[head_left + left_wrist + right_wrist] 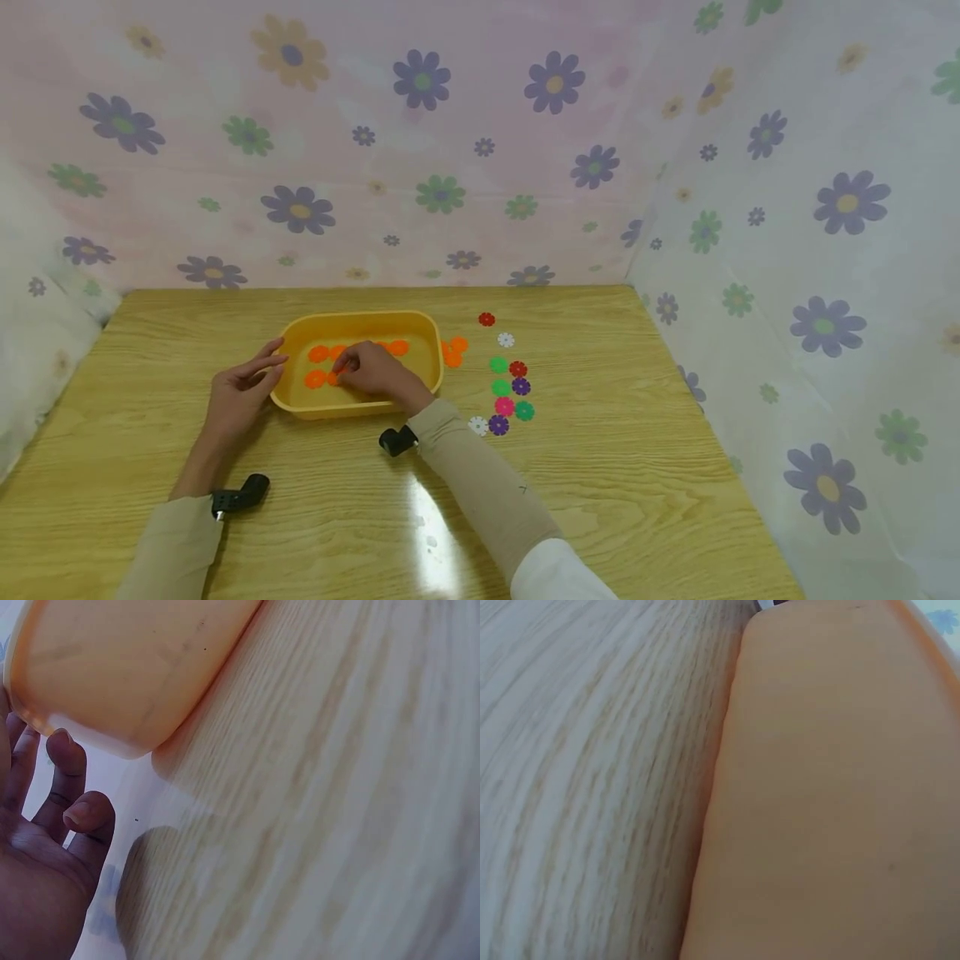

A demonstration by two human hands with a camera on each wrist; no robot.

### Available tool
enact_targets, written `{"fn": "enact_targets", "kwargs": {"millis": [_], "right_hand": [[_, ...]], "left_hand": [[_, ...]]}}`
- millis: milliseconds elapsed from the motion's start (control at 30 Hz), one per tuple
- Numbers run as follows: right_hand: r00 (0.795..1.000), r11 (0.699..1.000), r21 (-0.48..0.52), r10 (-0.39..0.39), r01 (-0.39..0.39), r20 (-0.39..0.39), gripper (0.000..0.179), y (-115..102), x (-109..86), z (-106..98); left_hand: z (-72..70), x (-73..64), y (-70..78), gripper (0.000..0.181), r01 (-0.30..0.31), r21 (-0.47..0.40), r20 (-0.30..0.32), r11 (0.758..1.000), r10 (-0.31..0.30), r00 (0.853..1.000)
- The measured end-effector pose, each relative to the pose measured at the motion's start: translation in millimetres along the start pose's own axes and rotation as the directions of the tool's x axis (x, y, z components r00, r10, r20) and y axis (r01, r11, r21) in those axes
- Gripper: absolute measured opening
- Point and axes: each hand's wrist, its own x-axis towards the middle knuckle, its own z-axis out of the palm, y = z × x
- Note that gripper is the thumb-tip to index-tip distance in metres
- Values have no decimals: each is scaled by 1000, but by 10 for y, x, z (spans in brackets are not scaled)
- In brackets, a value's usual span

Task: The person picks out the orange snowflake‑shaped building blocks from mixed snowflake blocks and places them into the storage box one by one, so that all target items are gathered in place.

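Note:
A shallow yellow plastic tray (322, 412) sits on the table with several orange flower-shaped plastic discs (319, 354) laid in rows on its floor. My right hand (371, 369) reaches over the near rim into the tray. Its fingers are curled, with thumb and fingertips pinching an orange disc (333, 379) at the tray floor; the hand partly covers the discs behind it. At the tray's left end, my left hand (238, 395) touches the outside of the rim with loosely extended fingers. The left wrist view has that hand (45, 847) beside the tray wall (127, 667).
Just right of the tray lies a small cluster of orange discs (453, 358). Farther right, loose discs in red (487, 319), white (506, 340), green (499, 365), purple (498, 425) and pink (505, 407) lie on the wooden table (615, 467). Flower-patterned cloth (360, 217) hangs behind.

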Motion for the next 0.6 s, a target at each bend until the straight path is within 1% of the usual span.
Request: {"fn": "enact_targets", "kwargs": {"millis": [67, 133, 300, 367, 500, 600], "right_hand": [[1000, 1000, -5, 10, -10, -5, 12, -1, 3, 7], [1000, 1000, -9, 20, -20, -9, 11, -2, 6, 12], [999, 998, -46, 34, -34, -13, 11, -10, 8, 16], [999, 997, -61, 36, -37, -13, 11, -14, 11, 14], [999, 997, -64, 29, -30, -15, 12, -8, 20, 12], [999, 999, -39, 25, -26, -27, 12, 12, 28, 18]], "left_hand": [[1, -7, -4, 31, -6, 13, -3, 1000, 6, 1000], [5, -5, -6, 30, -12, 4, -6, 1000, 12, 1000], [8, 5, -11, 28, -27, -52, 1, 998, 28, 1000], [6, 5, -11, 28, -31, -58, 3, 998, 32, 999], [5, 5, -9, 28, -32, -59, -1, 998, 32, 999], [11, 3, 1, 30, -26, -54, -4, 998, 26, 1000]]}}
